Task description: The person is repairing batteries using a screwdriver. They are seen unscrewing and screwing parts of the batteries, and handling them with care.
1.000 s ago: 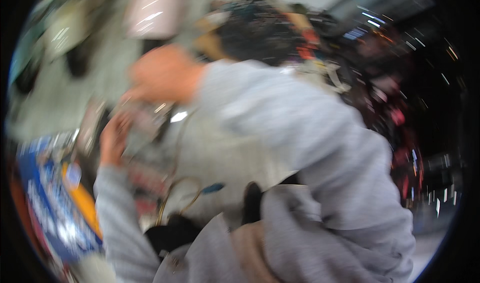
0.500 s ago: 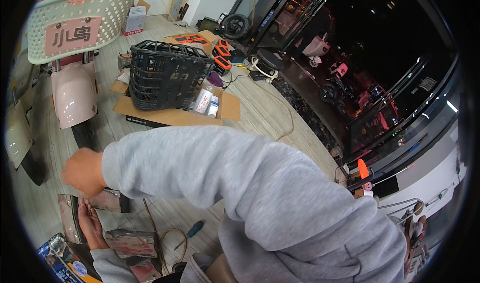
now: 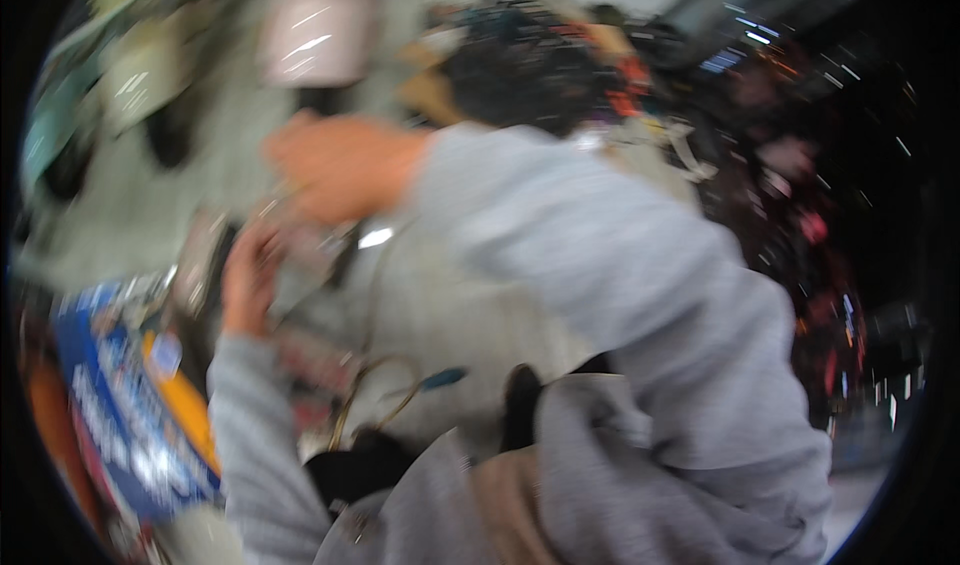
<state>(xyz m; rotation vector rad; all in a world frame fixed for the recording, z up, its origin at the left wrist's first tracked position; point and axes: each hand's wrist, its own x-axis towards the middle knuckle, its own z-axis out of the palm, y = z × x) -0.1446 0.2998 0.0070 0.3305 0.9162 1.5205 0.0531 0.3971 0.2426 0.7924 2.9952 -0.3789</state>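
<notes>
The view is smeared by motion. On the left, my left hand (image 3: 250,273) is raised over worn, dull-red blocks, its fingers curled together; what they hold cannot be made out. Just above it and to the right, my right hand (image 3: 345,168) looks closed like a fist, its fingertips hidden. The hands nearly meet. Beside my left hand lies one reddish-grey block (image 3: 198,265); another block (image 3: 318,250) is below my right hand. A third worn block (image 3: 318,358) lies nearer to me.
A screwdriver with a blue-green handle (image 3: 442,378) and a tan cord (image 3: 352,405) lie on the floor before my feet. Blue and orange packaging (image 3: 125,395) is at left. Beyond are a pink scooter fender (image 3: 315,35), a cream fender (image 3: 145,70) and a black basket (image 3: 525,65).
My view has swung left and down, so the scene sits further right and higher in the picture. Both hands remain close together above the blocks. My feet now show.
</notes>
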